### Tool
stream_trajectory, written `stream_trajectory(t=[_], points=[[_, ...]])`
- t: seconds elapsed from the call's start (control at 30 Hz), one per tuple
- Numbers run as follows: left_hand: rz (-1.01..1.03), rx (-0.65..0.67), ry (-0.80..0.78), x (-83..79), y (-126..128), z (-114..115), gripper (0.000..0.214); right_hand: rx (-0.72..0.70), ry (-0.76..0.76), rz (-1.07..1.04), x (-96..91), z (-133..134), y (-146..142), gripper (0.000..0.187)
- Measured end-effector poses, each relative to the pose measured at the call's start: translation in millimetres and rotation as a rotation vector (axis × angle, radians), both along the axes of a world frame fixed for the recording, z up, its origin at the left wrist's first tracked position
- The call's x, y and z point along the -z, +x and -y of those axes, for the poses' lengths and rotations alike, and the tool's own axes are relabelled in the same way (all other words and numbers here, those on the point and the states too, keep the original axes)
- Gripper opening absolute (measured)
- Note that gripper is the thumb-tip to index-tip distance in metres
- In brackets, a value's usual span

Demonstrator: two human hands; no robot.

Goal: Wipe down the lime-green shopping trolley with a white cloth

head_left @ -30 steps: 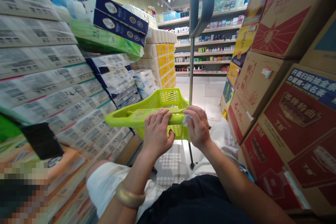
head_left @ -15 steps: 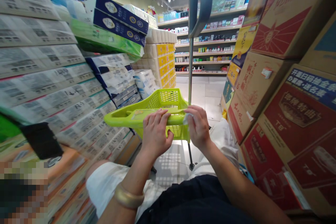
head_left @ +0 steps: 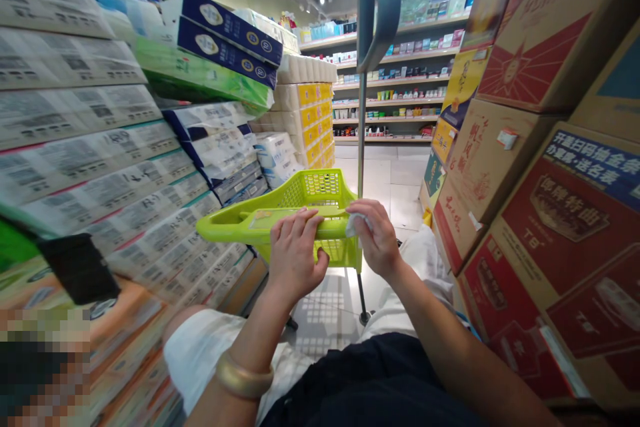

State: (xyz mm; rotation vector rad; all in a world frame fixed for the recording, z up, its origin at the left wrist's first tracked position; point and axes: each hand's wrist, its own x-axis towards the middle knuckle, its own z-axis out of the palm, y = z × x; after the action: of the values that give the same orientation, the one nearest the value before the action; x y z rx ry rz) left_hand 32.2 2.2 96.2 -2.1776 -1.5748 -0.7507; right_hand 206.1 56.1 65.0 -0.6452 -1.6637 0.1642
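- a lime-green plastic shopping basket (head_left: 325,180) sits at the centre, in front of the seated person's knees; its handle bar (head_left: 333,229) crosses the near side.
- the left hand (head_left: 297,247) drapes over the bar, fingers curled together on top, thumb lower and apart: a loose, narrow hold.
- the right hand (head_left: 377,237) pinches a crumpled white tissue (head_left: 354,225) between thumb and fingers, against the bar's right end.
- the step in hand looks like rubbing the bar with the tissue while the left hand steadies it; a further pass would call for a firm pinch, and for the left hand to shift aside if the tissue is to reach the part beneath it.
- a metal pole (head_left: 361,133) rises just beside the right hand to a grey loop handle (head_left: 386,13); it could hinder a sweep rightward. whether it joins the basket, i cannot tell.
- a gold bangle (head_left: 245,377) circles the left wrist; white clothing (head_left: 210,347) covers the legs.
- to the left, white packs (head_left: 75,113) and navy boxes (head_left: 230,30) stand piled high; to the right, red-and-brown cartons (head_left: 500,147). together they narrow the aisle.
- well beyond the basket, shelves (head_left: 395,100) hold rows of small goods.
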Motion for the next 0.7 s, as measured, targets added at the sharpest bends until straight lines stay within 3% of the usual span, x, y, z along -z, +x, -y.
stream_trajectory(t=[0.1,0.2,0.37,0.57,0.7], points=[[0.007,-0.003,0.004,0.2,2.3,-0.4,0.048,0.078,-0.092,-0.180,-2.1,-2.8,-7.6,0.023],[0.002,-0.008,0.009,0.7,2.7,-0.3,0.049,0.196,-0.028,-0.050,-2.9,13.2,-25.5,0.023],[-0.002,0.009,0.015,1.0,-0.2,0.9,0.050,0.162,0.076,0.263,-5.2,30.5,-31.6,0.025],[0.014,0.002,0.001,0.4,2.6,1.4,0.053,0.300,-0.052,0.034,-7.0,10.8,-12.6,0.026],[0.011,-0.007,0.010,1.1,1.4,1.3,0.051,0.267,0.008,0.152,-6.4,24.5,-30.1,0.025]])
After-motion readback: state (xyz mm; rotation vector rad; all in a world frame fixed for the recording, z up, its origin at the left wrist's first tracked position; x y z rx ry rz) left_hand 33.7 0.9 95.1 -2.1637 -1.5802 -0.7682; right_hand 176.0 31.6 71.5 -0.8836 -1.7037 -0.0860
